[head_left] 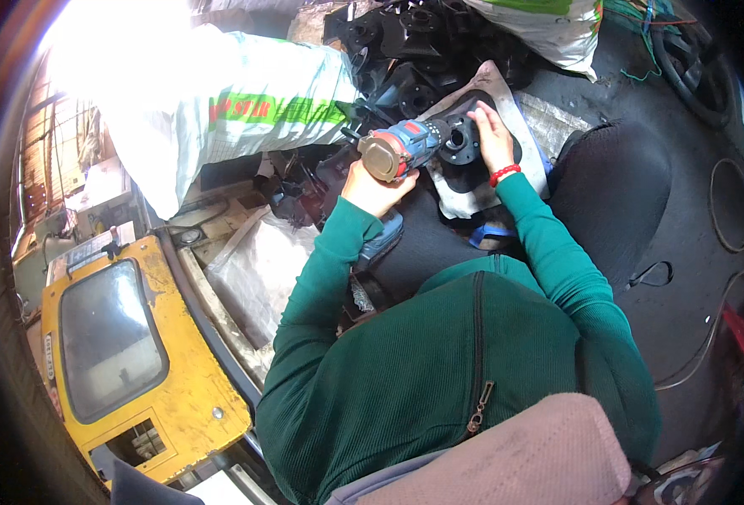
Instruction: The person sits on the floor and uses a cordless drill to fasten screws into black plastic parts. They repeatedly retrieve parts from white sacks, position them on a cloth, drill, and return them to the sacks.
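Note:
My left hand [375, 190] is wrapped round the grip of a blue and red cordless drill [412, 141], its battery hanging below the wrist. The drill's front end meets a black moulded plastic part [463, 150] that has a round flange with a central hole and small holes around it. At the right side of this part, my right hand [495, 137] grips its edge, fingertips curled over the top. A red beaded bracelet sits on that wrist. Beneath the part, a stained pale sheet [458, 204] lies across my lap. The drill hides where its tip touches.
Many black moulded parts [410, 91] are heaped ahead. A white woven sack [283, 84] stands at the left, another sack [557, 34] at the far right. A yellow machine panel with a dark window [149, 396] is close on the left. A cable [712, 324] lies on the right floor.

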### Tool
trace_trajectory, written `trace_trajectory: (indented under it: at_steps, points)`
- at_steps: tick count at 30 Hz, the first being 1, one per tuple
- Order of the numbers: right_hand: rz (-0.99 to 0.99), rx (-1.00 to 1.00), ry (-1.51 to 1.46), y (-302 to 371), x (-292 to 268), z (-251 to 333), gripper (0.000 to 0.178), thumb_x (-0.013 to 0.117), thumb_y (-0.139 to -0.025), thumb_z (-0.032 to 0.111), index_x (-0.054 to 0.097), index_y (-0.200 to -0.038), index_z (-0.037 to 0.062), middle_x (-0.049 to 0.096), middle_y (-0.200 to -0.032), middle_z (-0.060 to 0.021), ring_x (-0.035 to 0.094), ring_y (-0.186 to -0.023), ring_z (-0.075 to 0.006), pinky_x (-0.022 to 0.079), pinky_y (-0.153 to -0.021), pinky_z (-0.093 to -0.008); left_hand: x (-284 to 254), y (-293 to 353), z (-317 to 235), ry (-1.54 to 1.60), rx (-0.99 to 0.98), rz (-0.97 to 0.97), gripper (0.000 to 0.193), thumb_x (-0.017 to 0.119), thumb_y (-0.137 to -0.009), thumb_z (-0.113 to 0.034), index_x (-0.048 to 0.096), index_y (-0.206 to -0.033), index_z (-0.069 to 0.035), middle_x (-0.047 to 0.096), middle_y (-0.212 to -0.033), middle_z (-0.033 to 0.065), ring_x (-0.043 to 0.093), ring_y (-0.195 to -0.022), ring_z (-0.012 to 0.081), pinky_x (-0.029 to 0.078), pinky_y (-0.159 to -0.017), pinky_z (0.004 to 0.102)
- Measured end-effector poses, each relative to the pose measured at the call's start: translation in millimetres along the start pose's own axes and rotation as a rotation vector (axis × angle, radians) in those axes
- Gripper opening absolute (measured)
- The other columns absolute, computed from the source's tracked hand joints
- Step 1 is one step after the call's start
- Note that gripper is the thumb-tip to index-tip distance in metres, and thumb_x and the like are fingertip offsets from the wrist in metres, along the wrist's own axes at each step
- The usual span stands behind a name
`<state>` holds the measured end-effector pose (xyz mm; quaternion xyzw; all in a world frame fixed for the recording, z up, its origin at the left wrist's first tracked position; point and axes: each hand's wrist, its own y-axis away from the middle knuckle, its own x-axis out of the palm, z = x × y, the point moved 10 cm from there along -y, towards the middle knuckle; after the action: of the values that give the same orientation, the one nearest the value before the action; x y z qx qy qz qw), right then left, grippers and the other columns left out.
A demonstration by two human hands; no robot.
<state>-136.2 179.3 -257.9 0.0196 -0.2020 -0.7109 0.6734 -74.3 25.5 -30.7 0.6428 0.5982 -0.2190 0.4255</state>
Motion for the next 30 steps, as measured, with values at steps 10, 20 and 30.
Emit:
trace_trajectory:
  at_steps: [10, 20, 30]
  points:
    - [-0.008, -0.290, 0.475, -2, 7, 24, 0.025, 0.047, -0.092, 0.030, 0.064, -0.107, 0.0200, 0.066, -0.096, -0.0066, 0.059, -0.094, -0.0262, 0.044, -0.080, -0.0383, 12, -54, 2, -0.128, -0.043, 0.201, 0.053, 0.076, -0.068, -0.020, 0.055, -0.113, -0.001, 0.063, -0.104, 0.0121, 0.061, -0.096, 0.0202, 0.047, -0.086, 0.0320]
    - [-0.079, -0.308, 0.465, 1, 6, 31, 0.021, 0.051, -0.090, 0.030, 0.068, -0.098, 0.0202, 0.066, -0.091, -0.0035, 0.059, -0.091, -0.0214, 0.042, -0.078, -0.0349, 21, -78, -12, -0.301, 0.055, 0.349, 0.051, 0.073, -0.070, -0.020, 0.052, -0.113, -0.002, 0.059, -0.104, 0.0142, 0.058, -0.099, 0.0250, 0.044, -0.091, 0.0346]
    - [-0.071, -0.346, 0.446, 5, 0, 40, 0.019, 0.054, -0.088, 0.026, 0.069, -0.096, 0.0166, 0.067, -0.086, -0.0039, 0.060, -0.082, -0.0214, 0.042, -0.073, -0.0330, 35, -78, -8, -0.239, 0.149, 0.366, 0.040, 0.073, -0.070, -0.019, 0.059, -0.104, -0.003, 0.063, -0.097, 0.0124, 0.062, -0.090, 0.0258, 0.048, -0.083, 0.0341]
